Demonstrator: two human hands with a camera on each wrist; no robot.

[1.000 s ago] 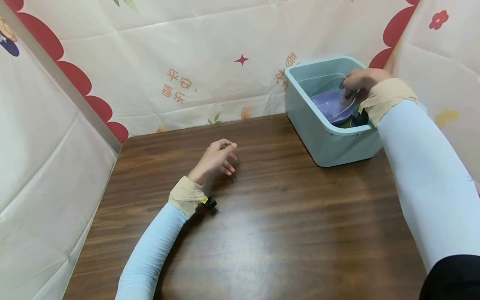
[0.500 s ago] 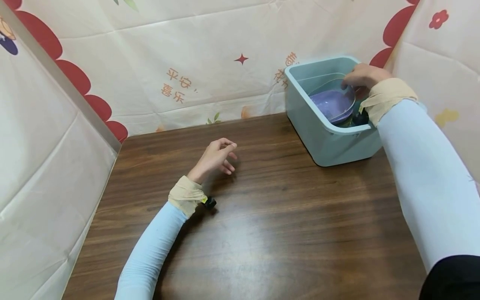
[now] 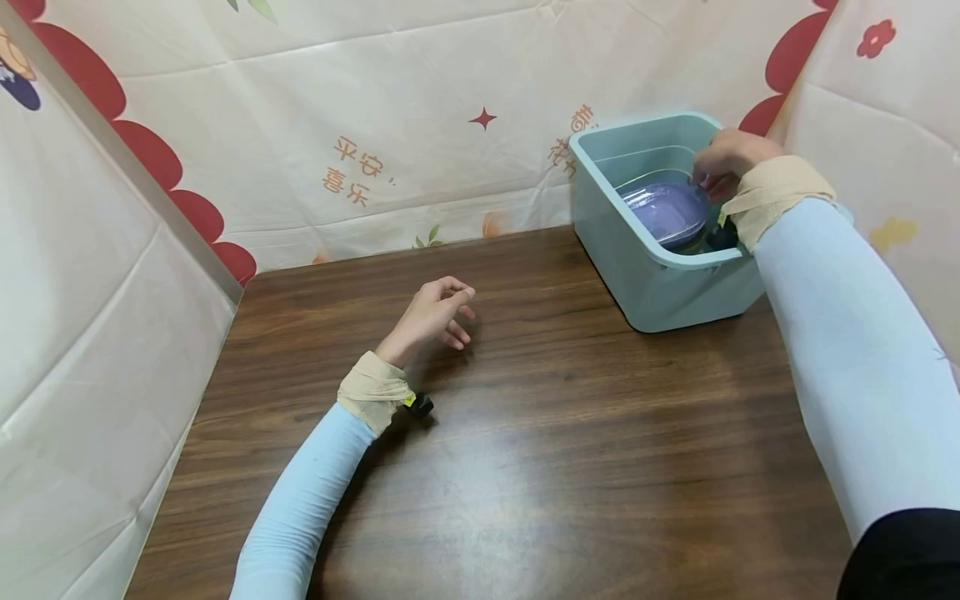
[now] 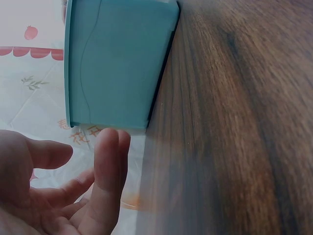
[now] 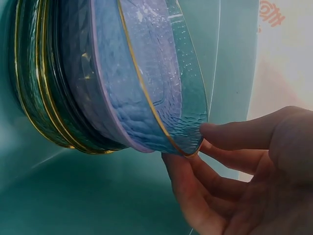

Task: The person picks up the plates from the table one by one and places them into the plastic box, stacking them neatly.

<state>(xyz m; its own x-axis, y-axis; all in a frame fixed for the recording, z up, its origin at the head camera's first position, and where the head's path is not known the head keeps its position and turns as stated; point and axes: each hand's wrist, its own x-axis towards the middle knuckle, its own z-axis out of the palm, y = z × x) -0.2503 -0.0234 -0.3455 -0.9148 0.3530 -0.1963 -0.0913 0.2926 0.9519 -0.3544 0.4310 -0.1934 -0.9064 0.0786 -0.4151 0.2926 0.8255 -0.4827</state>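
Note:
My right hand (image 3: 731,160) reaches into the pale teal bin (image 3: 652,287). In the right wrist view it pinches the rim of a clear gold-rimmed glass bowl (image 5: 192,73), thumb on one side and fingers on the other. That glass bowl sits within a purple bowl (image 5: 78,73), which tops a stack of darker green gold-rimmed bowls (image 5: 36,83). In the head view the purple bowl shows through the glass, while the lower stack is mostly hidden. My left hand (image 3: 431,317) stays by the tabletop, fingers loosely bent around nothing.
The bin stands at the back right of the brown wooden table (image 3: 540,433), its walls rising around the bowls. A printed white cloth (image 3: 420,100) hangs behind the table and along both sides.
The clear glass bowl, tilted up above the purple one earlier, has come down flatter into it. My right hand moved only slightly with it; the left hand kept its place.

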